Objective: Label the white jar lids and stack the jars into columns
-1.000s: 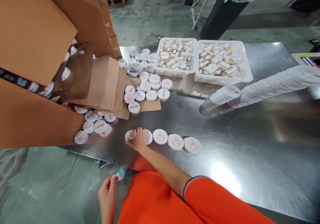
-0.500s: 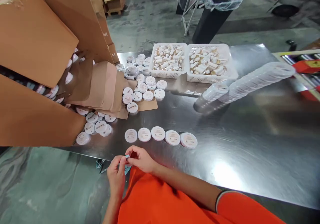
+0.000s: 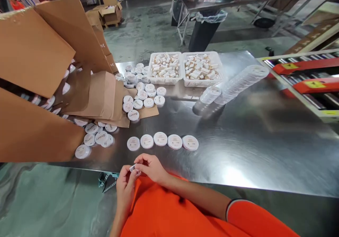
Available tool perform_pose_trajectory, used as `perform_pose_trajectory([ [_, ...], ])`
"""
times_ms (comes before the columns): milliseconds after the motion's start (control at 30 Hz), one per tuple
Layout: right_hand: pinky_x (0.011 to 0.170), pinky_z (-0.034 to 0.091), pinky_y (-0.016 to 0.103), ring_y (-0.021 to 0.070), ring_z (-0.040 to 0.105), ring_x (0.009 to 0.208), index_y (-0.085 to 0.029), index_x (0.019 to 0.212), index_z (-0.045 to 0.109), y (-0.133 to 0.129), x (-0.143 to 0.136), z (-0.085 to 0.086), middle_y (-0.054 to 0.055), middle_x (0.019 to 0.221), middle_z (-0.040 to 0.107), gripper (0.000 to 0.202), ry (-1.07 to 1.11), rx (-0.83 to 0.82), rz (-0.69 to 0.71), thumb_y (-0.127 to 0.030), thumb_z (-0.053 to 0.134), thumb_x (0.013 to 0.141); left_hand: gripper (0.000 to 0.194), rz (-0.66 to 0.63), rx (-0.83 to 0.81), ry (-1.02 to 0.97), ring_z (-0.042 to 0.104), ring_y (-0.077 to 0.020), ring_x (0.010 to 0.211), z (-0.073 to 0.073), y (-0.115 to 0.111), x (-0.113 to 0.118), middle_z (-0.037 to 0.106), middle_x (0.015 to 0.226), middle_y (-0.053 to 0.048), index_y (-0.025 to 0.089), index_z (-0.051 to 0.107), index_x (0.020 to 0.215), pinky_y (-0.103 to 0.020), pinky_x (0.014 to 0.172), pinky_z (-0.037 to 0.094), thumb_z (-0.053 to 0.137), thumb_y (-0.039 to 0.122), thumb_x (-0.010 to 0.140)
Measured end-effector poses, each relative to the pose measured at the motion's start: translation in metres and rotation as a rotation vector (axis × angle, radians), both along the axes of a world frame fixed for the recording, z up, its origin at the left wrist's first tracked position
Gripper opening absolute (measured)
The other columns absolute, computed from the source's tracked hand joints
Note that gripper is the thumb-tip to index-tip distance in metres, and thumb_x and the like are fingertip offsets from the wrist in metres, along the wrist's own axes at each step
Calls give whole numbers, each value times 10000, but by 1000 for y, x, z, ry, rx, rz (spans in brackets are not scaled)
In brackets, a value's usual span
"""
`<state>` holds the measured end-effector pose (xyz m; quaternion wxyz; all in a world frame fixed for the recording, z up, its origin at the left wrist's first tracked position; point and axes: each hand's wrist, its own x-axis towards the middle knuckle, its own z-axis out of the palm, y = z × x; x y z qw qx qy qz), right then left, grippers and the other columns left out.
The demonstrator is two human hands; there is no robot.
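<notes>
My left hand [image 3: 125, 184] and my right hand [image 3: 151, 167] meet at the near table edge, both closed on a small whitish item [image 3: 134, 168] pinched between their fingertips. Just beyond them, several round white containers [image 3: 160, 139] lie in a row on the metal table [image 3: 238, 138]. To the left, more round containers [image 3: 101, 137] with lettered lids lie in loose piles beside and on brown cardboard [image 3: 109, 96]. What exactly the small item is cannot be made out.
A large open cardboard box [image 3: 34, 124] stands at the left. White baskets [image 3: 166, 80] of small bottles sit at the back. Tall leaning stacks of round containers [image 3: 238, 83] stand right of centre. A roller conveyor [image 3: 315, 85] adjoins the right end.
The camera view has turned to the right, bringing more of the conveyor in. The small item between my fingers now shows a whiter side. The row of containers has not moved on the table.
</notes>
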<state>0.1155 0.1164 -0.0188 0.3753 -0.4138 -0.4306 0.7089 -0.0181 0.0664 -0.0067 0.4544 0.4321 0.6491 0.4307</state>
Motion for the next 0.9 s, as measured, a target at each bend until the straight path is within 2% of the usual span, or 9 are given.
perform_pose_trajectory([
  [200, 642, 481, 276, 126, 587, 646, -175, 771, 598, -3, 4, 2, -13, 717, 624, 280, 83, -34, 10, -406, 739, 698, 329, 2, 14, 107, 554, -152, 647, 2, 0, 3, 617, 690, -5, 186, 619, 755, -235, 610, 450, 553, 502, 818],
  [367, 608, 444, 243, 106, 539, 628, -180, 800, 602, -4, 4, 0, -28, 698, 595, 222, 13, 24, -30, -357, 712, 722, 375, -24, 15, 203, 448, -125, 541, 6, 2, 2, 485, 561, 27, 198, 525, 595, -220, 513, 378, 551, 514, 795],
  [500, 588, 418, 232, 103, 512, 624, -177, 742, 604, -5, 8, 0, -28, 681, 581, 188, -32, 67, -45, -345, 689, 739, 391, -66, 32, 295, 481, -136, 553, 4, 2, -2, 523, 565, 9, 197, 548, 581, -226, 530, 390, 534, 517, 805],
  [667, 625, 416, 235, 108, 522, 668, -172, 688, 642, -4, 8, 0, -10, 735, 600, 149, -131, 188, -104, -303, 691, 738, 459, -151, 13, 386, 539, -158, 553, -7, 2, -9, 607, 572, -20, 205, 594, 549, -244, 565, 432, 534, 600, 775],
  [733, 636, 414, 236, 107, 521, 674, -170, 706, 645, 4, 15, -10, -9, 740, 600, 146, -133, 202, -177, -307, 678, 744, 487, -158, 10, 427, 558, -166, 563, -13, 3, -12, 643, 605, -30, 206, 629, 563, -251, 576, 445, 536, 647, 747],
  [800, 631, 412, 240, 108, 514, 652, -171, 758, 645, 17, 35, -27, -15, 712, 594, 162, -176, 163, -296, -333, 642, 765, 504, -147, 13, 449, 589, -181, 606, -19, 4, -15, 676, 656, -39, 206, 659, 596, -256, 608, 464, 538, 678, 724],
  [900, 681, 426, 262, 130, 536, 701, -176, 787, 641, 35, 99, -63, -1, 746, 615, 198, -421, 94, -569, -363, 576, 787, 513, -113, 2, 458, 631, -207, 690, -28, 4, -23, 715, 742, -54, 201, 690, 656, -264, 656, 490, 550, 692, 698],
])
